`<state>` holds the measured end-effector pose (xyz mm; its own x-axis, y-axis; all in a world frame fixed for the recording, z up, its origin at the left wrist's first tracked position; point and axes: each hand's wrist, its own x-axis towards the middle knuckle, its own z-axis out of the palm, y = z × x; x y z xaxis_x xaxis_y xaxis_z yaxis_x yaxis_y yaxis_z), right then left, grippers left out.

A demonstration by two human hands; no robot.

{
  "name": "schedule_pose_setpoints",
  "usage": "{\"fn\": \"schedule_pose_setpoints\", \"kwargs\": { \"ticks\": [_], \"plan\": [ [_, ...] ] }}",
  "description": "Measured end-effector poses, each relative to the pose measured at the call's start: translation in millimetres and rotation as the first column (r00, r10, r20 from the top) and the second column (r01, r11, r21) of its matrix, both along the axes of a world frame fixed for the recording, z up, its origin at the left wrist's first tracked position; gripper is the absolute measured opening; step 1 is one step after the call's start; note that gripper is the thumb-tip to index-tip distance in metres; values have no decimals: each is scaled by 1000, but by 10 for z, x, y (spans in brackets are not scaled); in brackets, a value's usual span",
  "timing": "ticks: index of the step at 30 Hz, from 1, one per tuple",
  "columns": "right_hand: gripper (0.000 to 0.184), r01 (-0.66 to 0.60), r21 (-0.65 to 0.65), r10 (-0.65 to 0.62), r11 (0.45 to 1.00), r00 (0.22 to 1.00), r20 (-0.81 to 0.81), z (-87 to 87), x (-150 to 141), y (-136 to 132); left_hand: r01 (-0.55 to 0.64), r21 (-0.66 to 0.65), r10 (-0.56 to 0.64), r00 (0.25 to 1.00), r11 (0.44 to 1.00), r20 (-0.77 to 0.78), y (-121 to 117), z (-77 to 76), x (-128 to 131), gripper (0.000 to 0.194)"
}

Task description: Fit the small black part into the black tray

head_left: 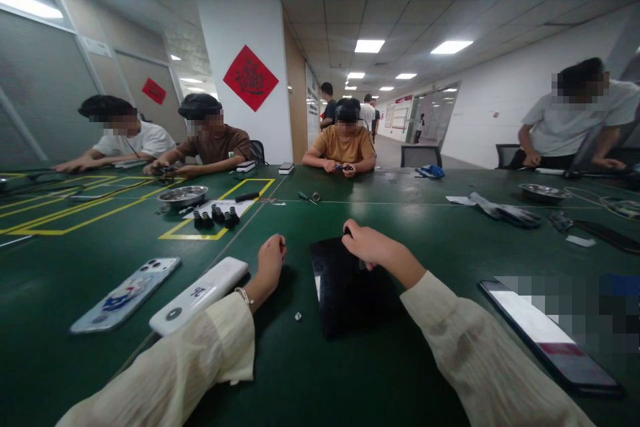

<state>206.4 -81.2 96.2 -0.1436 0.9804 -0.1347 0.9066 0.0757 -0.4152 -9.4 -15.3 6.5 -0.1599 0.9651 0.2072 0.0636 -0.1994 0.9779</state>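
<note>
A glossy black flat panel (345, 293) lies on the green table in front of me. Over its upper part, my right hand (367, 243) is closed, fingers curled round something dark and small that I cannot make out. To the left of the panel my left hand (271, 261) is closed as well, its fingertips turned away; whatever they hold is hidden. A small shiny metal piece (298, 315) rests on the table between my left forearm and the panel. By my left wrist is a white rounded device (200, 293) with a dark round spot.
A phone in a printed case (127, 293) lies at left, another phone (545, 333) at right. Ahead stand several black fittings (216, 215) near a metal bowl (183, 195). Gloves (505, 209) lie at right. People sit across the table; one person (575, 113) stands at right.
</note>
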Motion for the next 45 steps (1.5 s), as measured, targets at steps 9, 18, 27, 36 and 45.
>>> {"fn": "schedule_pose_setpoints", "kwargs": {
  "ticks": [9, 18, 27, 36, 45],
  "plan": [
    [35, 50, 74, -55, 996, 997, 61, 32, -13, -39, 0, -2, 0, 1000, 1000, -28, 25, -19, -12, 17],
    [32, 9, 37, -11, 999, 998, 57, 22, 49, -18, 11, 24, -10, 999, 1000, -35, 7, -16, -33, 18],
    [36, -25, -99, 10, 995, 989, -149, -141, 120, 43, 23, 11, -22, 999, 1000, -27, -12, 4, -10, 17],
    [34, -97, -105, 61, 990, 950, -305, -170, 222, -9, 24, 7, -23, 998, 1000, -66, -11, 6, -13, 18],
    [34, 17, -168, -114, 986, 802, -586, -233, 585, 79, 674, -292, -720, 690, 678, -79, -73, 294, -141, 44]
  ]
}}
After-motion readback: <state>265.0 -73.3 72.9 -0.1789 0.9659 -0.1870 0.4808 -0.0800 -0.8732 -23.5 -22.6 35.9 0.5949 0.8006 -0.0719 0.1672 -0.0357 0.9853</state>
